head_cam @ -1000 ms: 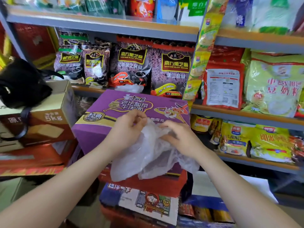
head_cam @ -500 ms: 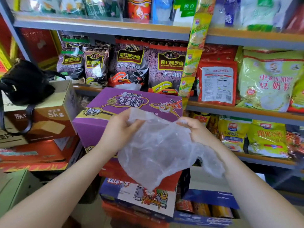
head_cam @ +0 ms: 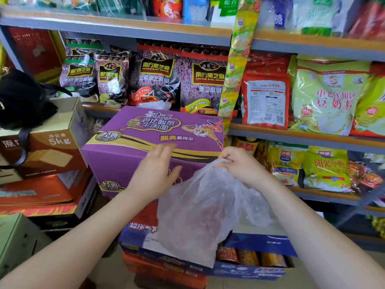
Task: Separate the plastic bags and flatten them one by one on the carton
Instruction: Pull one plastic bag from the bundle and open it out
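I see right hand (head_cam: 239, 165) pinching clear plastic bag (head_cam: 204, 211) by its top edge | bag hangs below that hand, in front of purple carton (head_cam: 133, 155) | left hand (head_cam: 155, 174) released, fingers straight, just beside bag

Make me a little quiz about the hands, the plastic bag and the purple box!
1. True or false: the left hand is gripping the plastic bag.
2. Which hand pinches the bag's top edge?
A. left hand
B. right hand
C. both
3. Fill in: the bag hangs in front of the ____ carton, not yet flat on its top.

Key: 1 false, its fingers are straight and hold nothing. 2 B. 3 purple.
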`<state>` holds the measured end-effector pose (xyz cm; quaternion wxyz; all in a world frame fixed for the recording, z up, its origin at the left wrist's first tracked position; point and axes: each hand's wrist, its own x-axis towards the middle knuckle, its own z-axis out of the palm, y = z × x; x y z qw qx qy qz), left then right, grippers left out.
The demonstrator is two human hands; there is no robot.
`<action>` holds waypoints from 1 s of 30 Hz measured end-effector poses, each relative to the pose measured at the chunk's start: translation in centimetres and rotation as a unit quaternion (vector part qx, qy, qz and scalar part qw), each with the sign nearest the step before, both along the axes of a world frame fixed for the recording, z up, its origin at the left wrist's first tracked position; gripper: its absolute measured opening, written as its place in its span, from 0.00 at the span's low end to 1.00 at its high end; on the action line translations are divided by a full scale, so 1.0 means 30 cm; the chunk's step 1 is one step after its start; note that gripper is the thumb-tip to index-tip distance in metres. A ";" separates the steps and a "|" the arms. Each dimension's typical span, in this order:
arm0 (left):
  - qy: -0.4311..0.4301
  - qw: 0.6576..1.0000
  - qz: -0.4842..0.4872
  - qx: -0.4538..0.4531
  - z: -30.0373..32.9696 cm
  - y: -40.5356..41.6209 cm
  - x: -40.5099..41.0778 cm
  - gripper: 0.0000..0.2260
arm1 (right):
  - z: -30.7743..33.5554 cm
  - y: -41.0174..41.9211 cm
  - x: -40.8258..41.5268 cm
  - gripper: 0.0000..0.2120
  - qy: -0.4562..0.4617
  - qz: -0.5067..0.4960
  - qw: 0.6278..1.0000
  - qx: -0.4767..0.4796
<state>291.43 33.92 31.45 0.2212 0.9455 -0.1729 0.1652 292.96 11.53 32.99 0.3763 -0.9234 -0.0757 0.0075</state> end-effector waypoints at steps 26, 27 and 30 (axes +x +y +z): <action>0.104 0.950 -0.130 -0.263 -0.028 -0.053 0.028 0.23 | 0.043 0.014 -0.026 0.08 -0.182 0.142 0.973 -0.009; 0.105 0.948 -0.136 -0.269 -0.025 -0.050 0.026 0.22 | 0.044 0.017 -0.024 0.09 -0.157 0.130 0.978 0.042; 0.088 0.954 -0.158 -0.239 -0.023 -0.029 0.020 0.23 | 0.034 0.032 -0.009 0.16 -0.044 0.025 0.979 0.200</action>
